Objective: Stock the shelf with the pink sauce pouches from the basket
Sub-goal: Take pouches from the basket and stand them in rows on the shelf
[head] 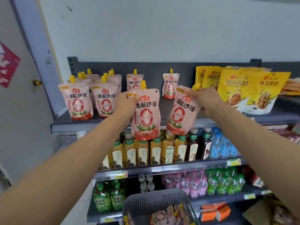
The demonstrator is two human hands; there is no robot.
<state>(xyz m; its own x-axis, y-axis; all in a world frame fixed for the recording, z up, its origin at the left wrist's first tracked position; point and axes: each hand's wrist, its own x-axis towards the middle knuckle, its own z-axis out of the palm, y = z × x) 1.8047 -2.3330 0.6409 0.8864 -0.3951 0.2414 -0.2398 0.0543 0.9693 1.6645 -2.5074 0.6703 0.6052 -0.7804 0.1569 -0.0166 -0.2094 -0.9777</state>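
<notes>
My left hand (125,103) pinches the top left corner of a pink sauce pouch (146,116) with a yellow cap, held upright in front of the top shelf's (81,123) edge. My right hand (206,98) grips the top of a second pink pouch (181,114), tilted to the right. Several pink pouches (78,101) stand on the shelf's left part, and two more (170,85) stand further back in the middle. The grey basket (155,202) at the bottom holds more pink pouches (168,216).
Yellow snack bags (243,90) fill the right of the top shelf. Below it stand rows of tea bottles (155,150) and blue water bottles (222,145). Lower shelves carry green and pink drinks. A grey wall and door frame are at the left.
</notes>
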